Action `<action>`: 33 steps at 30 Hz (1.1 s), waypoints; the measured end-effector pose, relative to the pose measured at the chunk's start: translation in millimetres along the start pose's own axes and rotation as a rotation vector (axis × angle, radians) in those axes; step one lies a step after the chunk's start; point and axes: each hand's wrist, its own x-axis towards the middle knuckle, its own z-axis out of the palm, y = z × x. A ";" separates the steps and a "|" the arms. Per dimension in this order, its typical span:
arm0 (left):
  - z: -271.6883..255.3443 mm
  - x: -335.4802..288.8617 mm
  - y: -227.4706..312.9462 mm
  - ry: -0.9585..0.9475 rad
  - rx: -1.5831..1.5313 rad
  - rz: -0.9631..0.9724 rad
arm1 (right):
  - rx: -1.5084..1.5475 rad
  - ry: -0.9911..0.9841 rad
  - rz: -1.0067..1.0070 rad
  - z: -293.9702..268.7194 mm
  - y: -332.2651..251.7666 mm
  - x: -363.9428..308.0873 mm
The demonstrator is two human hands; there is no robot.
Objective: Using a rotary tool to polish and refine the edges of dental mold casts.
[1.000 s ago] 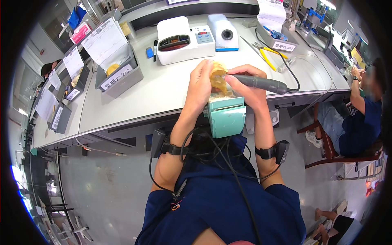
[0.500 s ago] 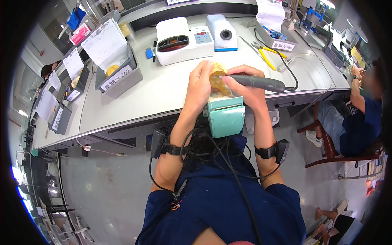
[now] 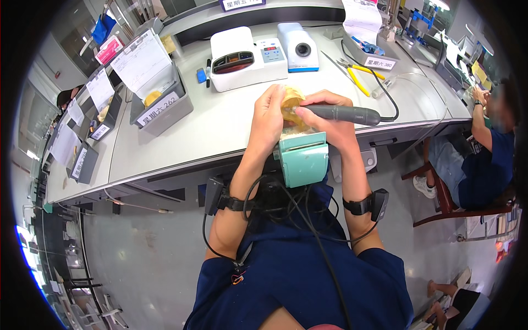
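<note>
Above the desk's front edge, my left hand (image 3: 268,116) is closed around a yellow dental model (image 3: 293,99), steadying it from the left side. A dark grey corded rotary handpiece (image 3: 352,115) lies in the closed grip of my right hand (image 3: 335,122). Its tip points left at the model's hollow face, where both hands almost meet; whether the tip touches cannot be made out. Just below the hands, a mint-green box (image 3: 304,162) juts out from the desk edge, with pale dust on its top.
A white machine with a dark window (image 3: 242,60) and a white-and-blue device (image 3: 297,48) stand behind my hands. Yellow-handled pliers (image 3: 358,81) lie to the right. Grey bins (image 3: 165,113) with papers line the left. At far right a person (image 3: 489,148) sits working.
The model has tilted slightly between my hands, and the handpiece has shifted slightly left and down. Both grips stay the same. The whole view has shifted a little.
</note>
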 end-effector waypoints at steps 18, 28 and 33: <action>1.3 -0.8 1.1 -0.015 -0.004 0.068 | 0.043 0.033 -0.027 1.6 2.5 -0.4; -0.9 2.2 -2.6 -0.034 -0.074 0.025 | 0.085 0.001 -0.074 -1.7 6.0 -0.3; 0.0 0.9 -1.1 -0.034 -0.080 0.013 | 0.165 0.024 0.012 -4.5 3.9 0.5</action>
